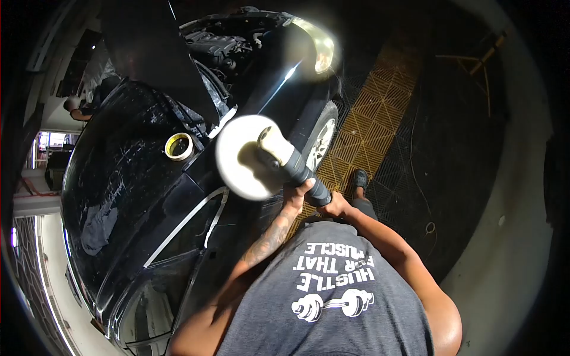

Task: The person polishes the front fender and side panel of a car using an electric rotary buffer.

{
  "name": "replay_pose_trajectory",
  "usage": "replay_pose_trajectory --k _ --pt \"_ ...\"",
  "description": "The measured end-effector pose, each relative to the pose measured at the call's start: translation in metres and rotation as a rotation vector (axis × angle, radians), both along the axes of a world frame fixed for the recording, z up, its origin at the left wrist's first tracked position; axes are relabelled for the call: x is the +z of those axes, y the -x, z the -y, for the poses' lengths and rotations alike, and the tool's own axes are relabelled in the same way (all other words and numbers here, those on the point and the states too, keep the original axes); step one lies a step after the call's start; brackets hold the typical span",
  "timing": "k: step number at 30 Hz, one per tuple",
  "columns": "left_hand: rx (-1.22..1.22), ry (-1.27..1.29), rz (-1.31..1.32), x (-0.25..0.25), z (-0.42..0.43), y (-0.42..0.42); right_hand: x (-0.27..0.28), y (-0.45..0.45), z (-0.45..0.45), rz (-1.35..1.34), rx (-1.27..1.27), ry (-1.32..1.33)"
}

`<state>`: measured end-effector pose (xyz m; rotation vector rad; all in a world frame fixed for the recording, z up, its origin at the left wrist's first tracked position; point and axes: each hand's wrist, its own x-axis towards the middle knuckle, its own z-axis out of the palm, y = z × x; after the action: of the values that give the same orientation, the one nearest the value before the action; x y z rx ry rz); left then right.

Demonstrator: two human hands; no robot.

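Both of my hands are wrapped round a handheld light with a wide, bright round head (246, 155) and a dark handle (300, 172). My left hand (297, 194) grips the middle of the handle, and my right hand (336, 205) closes on its lower end. The lit head hangs beside the black car's front fender (267, 98). A yellow and white tape roll (179, 146) rests near the base of the windshield. Pale tape strip (178, 231) runs along the window edge. A crumpled dark cloth (100, 226) lies on the glass.
The car's hood (154, 47) stands raised beside the engine bay (219, 47). A co-worker (77, 108) is beyond the car at the left. On the floor are a cable (412, 148) and a yellow stand (478, 64) at the upper right.
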<state>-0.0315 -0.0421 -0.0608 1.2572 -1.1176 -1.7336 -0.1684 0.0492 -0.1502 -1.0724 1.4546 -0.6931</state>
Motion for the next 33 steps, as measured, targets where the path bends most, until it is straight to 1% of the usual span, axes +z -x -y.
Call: replay_pose_trajectory --k 1,3,5,6,8,9,10,12,13,14,17,18,20,21,22,24,25,27,28,30,32,33 --pt "0.028 0.013 -0.002 0.001 -0.005 -0.001 -0.001 0.004 0.0 -0.008 0.053 0.014" --pt "0.055 0.019 -0.006 -0.001 -0.008 0.004 -0.004 0.013 -0.001 -0.002 0.046 -0.019" --pt "0.075 0.059 -0.042 -0.012 -0.003 0.013 0.003 0.023 0.002 -0.005 0.03 -0.052" --pt "0.074 0.057 -0.042 -0.018 0.002 0.019 -0.003 0.029 0.004 -0.009 0.018 -0.059" --pt "0.055 0.01 -0.047 -0.027 0.016 0.037 0.032 0.047 0.012 -0.025 -0.056 -0.098" --pt "0.007 -0.023 -0.075 -0.016 0.022 0.05 0.023 0.055 0.015 -0.036 -0.039 -0.127" --pt "-0.017 -0.056 -0.044 -0.017 0.03 0.061 0.028 0.063 0.018 -0.05 -0.046 -0.046" --pt "-0.078 -0.088 -0.075 -0.019 0.048 0.082 0.037 0.082 0.031 -0.073 -0.026 -0.128" --pt "-0.053 -0.069 -0.07 -0.02 0.055 0.094 0.024 0.087 0.036 -0.151 -0.009 -0.058" --pt "-0.149 -0.086 -0.043 -0.02 0.067 0.098 0.02 0.093 0.04 -0.149 -0.006 -0.056" --pt "-0.109 -0.122 -0.088 -0.024 0.079 0.12 0.028 0.11 0.052 0.036 -0.094 -0.219" --pt "-0.114 -0.116 -0.091 -0.024 0.082 0.124 0.023 0.113 0.054 0.038 -0.091 -0.214" --pt "-0.113 -0.107 -0.09 -0.025 0.084 0.127 0.011 0.118 0.058 -0.068 -0.017 -0.185" --pt "-0.111 -0.085 -0.071 -0.025 0.08 0.123 0.021 0.123 0.058 0.027 -0.006 -0.237" --pt "-0.108 -0.064 -0.055 -0.023 0.073 0.121 0.035 0.125 0.057 0.183 -0.114 -0.254" --pt "0.014 -0.056 -0.065 -0.012 0.053 0.12 -0.003 0.126 0.051 -0.021 0.052 -0.098" --pt "0.071 -0.053 -0.067 -0.02 0.046 0.116 0.008 0.131 0.052 0.002 0.071 -0.157" --pt "0.157 -0.037 -0.052 -0.026 0.039 0.116 0.033 0.142 0.055 0.002 0.097 -0.172" --pt "0.159 -0.039 -0.048 -0.024 0.04 0.119 0.039 0.146 0.057 -0.008 0.117 -0.184" --pt "0.132 -0.083 -0.06 -0.021 0.048 0.126 0.021 0.149 0.062 0.023 0.091 -0.139" --pt "0.043 -0.062 -0.08 -0.024 0.067 0.14 0.013 0.152 0.068 -0.018 0.026 -0.192" --pt "0.015 -0.048 -0.076 -0.019 0.077 0.149 0.026 0.158 0.074 -0.004 -0.004 -0.214"
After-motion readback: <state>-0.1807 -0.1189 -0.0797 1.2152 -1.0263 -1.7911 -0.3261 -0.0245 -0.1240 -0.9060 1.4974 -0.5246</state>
